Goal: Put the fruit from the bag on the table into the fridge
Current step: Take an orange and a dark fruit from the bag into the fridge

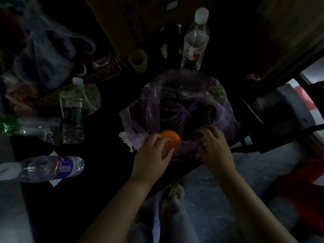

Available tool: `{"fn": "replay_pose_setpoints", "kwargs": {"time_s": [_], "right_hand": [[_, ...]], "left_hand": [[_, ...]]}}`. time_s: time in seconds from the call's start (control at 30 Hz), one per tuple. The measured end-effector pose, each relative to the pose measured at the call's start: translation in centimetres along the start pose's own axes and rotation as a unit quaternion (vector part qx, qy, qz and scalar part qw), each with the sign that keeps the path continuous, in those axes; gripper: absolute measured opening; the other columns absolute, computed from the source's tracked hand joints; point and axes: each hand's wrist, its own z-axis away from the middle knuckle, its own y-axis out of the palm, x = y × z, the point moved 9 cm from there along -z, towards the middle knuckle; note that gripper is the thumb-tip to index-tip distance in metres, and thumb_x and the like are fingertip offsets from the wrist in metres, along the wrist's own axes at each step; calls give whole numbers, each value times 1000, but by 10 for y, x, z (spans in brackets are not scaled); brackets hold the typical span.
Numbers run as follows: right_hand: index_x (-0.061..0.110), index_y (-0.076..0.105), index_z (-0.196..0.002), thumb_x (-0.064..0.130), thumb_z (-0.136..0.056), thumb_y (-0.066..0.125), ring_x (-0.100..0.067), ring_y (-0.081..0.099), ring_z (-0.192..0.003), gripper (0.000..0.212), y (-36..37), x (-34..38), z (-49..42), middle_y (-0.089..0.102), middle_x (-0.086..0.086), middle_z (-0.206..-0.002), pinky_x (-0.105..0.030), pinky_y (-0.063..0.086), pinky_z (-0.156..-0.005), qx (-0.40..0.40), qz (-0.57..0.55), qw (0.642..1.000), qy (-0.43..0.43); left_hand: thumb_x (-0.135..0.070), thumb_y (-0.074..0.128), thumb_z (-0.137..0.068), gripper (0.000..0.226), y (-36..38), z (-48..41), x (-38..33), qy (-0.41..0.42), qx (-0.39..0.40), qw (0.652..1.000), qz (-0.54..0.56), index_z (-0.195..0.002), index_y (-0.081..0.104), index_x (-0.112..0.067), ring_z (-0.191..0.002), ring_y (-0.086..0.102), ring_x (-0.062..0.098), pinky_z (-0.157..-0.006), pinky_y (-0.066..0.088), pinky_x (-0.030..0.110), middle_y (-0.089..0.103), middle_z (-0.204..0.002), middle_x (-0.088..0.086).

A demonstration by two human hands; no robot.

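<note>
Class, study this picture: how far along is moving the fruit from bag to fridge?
Done: the purple bag lies open on the table. In hand: the left hand grips an orange at the bag's near rim, while the right hand holds the plastic. Left: carrying the orange to the fridge, which is not in view. The bag's inside is too dark to show other fruit.

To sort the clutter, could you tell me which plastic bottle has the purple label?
The bottle lying on its side at the near left; the others show green or red labels.
</note>
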Motion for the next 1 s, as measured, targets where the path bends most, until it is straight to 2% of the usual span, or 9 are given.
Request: {"fn": "replay_pose_setpoints", "kwargs": {"time_s": [0.07, 0.17, 0.23, 0.33, 0.43, 0.6, 0.83, 1.0], "right_hand": [[13, 55, -125, 14, -84, 64, -27, 48, -118, 42, -7, 1, -15, 52, -7, -128, -35, 42, -97, -18, -6, 1000, 4], [15, 51, -131, 18, -87, 61, -27, 42, -125, 45, -3, -4, -36, 47, -7, -135, -36, 39, -100, -6, -6, 1000, 22], [15, 49, -133, 19, -88, 60, -28, 39, -128, 46, 1, -8, -45, 43, -8, -138, -40, 40, -100, 4, 2, 1000, 24], [16, 46, -136, 21, -90, 59, -29, 35, -131, 48, 8, -14, -54, 39, -8, -142, -43, 41, -99, 23, 15, 999, 35], [16, 44, -137, 23, -90, 59, -30, 35, -130, 50, 10, -17, -59, 39, -8, -142, -44, 40, -101, 28, 14, 999, 36], [19, 41, -138, 24, -87, 63, -30, 35, -129, 56, 14, -16, -58, 39, -7, -142, -41, 40, -97, 45, 8, 998, 37], [21, 39, -139, 22, -85, 65, -30, 38, -129, 60, 19, -18, -52, 38, -7, -143, -41, 40, -99, 54, 4, 998, 41], [21, 40, -139, 21, -86, 64, -30, 39, -127, 58, 19, -17, -49, 38, -7, -144, -41, 42, -96, 46, 0, 998, 36]], "left_hand": [[-28, 68, -82, 34, 1, -9, -4, 0, -2, 1000, 4, -114, 59, -20, -103, 53, 16, -81, 46, 25, 53, -112, -3], [-25, 68, -83, 52, 17, -17, 0, -25, 51, 998, 1, -132, 51, -20, -116, 47, 20, -95, 42, 30, 48, -128, -3], [-24, 65, -86, 55, 27, -19, 2, -42, 76, 996, 5, -137, 46, -20, -123, 44, 21, -100, 41, 32, 44, -135, -3], [-28, 63, -87, 52, 28, -20, 3, -55, 56, 997, 8, -136, 48, -19, -124, 44, 20, -98, 41, 31, 44, -136, -3], [-28, 64, -86, 55, 33, -19, 5, -76, 73, 994, 9, -138, 45, -20, -128, 38, 18, -101, 41, 31, 39, -140, -4], [-27, 68, -81, 65, 37, -14, 6, -90, 90, 992, 16, -140, 40, -22, -131, 36, 19, -101, 42, 40, 35, -143, -5], [-16, 73, -75, 87, 48, -6, 5, -77, 122, 989, -6, -148, 25, -20, -138, 27, 25, -111, 29, 39, 22, -152, 2], [-35, 64, -84, 77, 47, -4, 0, -74, 104, 992, 13, -148, 25, -19, -138, 22, 21, -110, 22, 32, 21, -153, 2]]}}
